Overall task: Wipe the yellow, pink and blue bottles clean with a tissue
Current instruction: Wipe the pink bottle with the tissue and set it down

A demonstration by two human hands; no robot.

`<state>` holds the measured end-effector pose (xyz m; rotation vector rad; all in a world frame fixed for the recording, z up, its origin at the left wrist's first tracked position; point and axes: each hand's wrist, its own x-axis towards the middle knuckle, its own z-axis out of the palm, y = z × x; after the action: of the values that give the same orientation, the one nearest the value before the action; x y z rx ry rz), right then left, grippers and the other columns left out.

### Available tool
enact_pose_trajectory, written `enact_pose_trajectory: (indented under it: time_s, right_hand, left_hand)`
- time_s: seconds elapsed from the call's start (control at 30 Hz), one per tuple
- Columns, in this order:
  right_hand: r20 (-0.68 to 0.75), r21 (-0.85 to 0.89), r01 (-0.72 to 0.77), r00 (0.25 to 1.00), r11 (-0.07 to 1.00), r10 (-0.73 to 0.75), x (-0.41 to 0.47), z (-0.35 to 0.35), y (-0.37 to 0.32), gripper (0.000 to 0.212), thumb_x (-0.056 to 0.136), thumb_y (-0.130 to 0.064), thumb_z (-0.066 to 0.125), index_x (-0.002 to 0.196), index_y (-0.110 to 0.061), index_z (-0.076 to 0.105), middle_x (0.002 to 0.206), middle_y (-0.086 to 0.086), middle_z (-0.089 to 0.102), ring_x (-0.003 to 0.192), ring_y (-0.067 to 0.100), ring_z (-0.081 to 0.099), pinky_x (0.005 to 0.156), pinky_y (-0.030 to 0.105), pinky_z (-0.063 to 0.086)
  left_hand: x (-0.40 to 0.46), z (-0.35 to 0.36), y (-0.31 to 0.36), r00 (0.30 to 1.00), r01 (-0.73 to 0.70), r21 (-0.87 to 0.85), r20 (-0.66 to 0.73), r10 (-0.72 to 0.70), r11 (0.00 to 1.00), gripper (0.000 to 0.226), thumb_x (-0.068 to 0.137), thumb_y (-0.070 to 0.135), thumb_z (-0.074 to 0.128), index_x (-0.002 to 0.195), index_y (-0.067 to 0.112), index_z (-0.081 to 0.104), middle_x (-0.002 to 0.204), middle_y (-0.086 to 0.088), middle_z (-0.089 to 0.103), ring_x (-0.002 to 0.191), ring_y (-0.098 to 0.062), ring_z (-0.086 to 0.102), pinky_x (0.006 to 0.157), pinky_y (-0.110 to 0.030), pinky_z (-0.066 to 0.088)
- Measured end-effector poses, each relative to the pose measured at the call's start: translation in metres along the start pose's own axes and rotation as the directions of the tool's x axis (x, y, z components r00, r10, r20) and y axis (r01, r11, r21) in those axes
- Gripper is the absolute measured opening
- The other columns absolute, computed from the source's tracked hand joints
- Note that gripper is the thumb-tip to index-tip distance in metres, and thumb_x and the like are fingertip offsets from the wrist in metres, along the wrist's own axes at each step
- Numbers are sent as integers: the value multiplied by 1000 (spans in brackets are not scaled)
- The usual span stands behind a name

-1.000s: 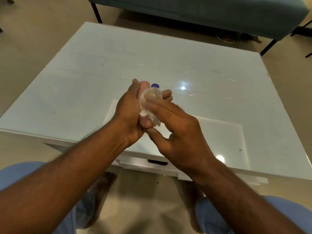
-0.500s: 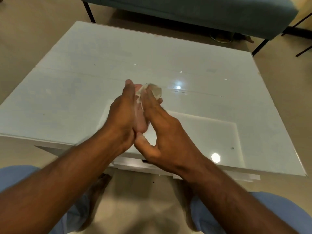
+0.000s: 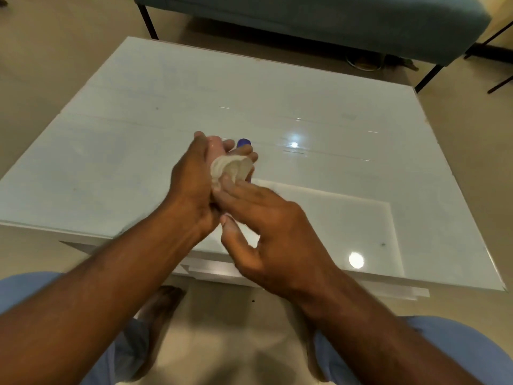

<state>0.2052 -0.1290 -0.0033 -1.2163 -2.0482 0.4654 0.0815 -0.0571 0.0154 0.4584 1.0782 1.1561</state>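
While you sat with your knees in blue trousers at the bottom of the view and your bare feet on the beige floor, both forearms reached forward over the near edge of the white table. Your right hand came first, its fingers laid fairly straight against the crumpled tissue, pressing it, with the thumb set apart below; I could not tell whether any finger curled round the tissue. Just beyond and touching it, your left hand was wrapped round a small pink bottle, of which only a pale strip showed between fingers and tissue. A blue cap poked out past your left fingertips, above the tabletop. 2 bright lamp reflections lay on the glossy table. Farthest off stood a teal bench on dark legs.
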Motion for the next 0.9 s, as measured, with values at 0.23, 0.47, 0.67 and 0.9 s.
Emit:
enact_pose_trajectory:
  time_s: [0.23, 0.47, 0.67, 0.9]
  right_hand:
    - [-259, -25, -35, 966, 999, 28, 18, -17, 18, 14, 90, -2, 70, 102, -6, 76, 101, 6, 71, 93, 14, 65, 83, 13, 49]
    - [-163, 67, -143, 975, 987, 152, 19, -14, 14, 16, 87, -13, 73, 103, -13, 70, 97, -2, 66, 83, 5, 57, 75, 11, 45]
    - [-105, 123, -191, 973, 974, 204, 10, -13, 2, 12, 83, -11, 74, 92, -15, 67, 82, -6, 64, 70, 9, 59, 62, 19, 49]
    - [-264, 112, -266, 921, 957, 287, 25, -25, 24, 11, 86, -20, 73, 95, -16, 70, 94, -3, 67, 85, 11, 62, 75, 28, 55]
  left_hand:
    - [-18, 8, -22, 997, 19, 184, 76, -33, 983, 50, 100, 54, 41, 103, 12, 69, 95, -10, 75, 94, -30, 69, 86, -40, 52]
    - [-18, 8, -25, 997, 49, 133, 51, -56, 990, 52, 100, 50, 47, 125, 7, 62, 114, -20, 73, 102, -31, 73, 84, -46, 60]
    - [-16, 7, -24, 994, 68, 95, 84, -76, 993, 54, 102, 49, 43, 127, 4, 59, 112, -18, 74, 96, -28, 75, 72, -37, 60]
    - [-14, 8, -26, 993, 45, 158, 97, -61, 986, 51, 99, 52, 45, 129, 13, 58, 116, -15, 73, 100, -28, 74, 77, -38, 61]
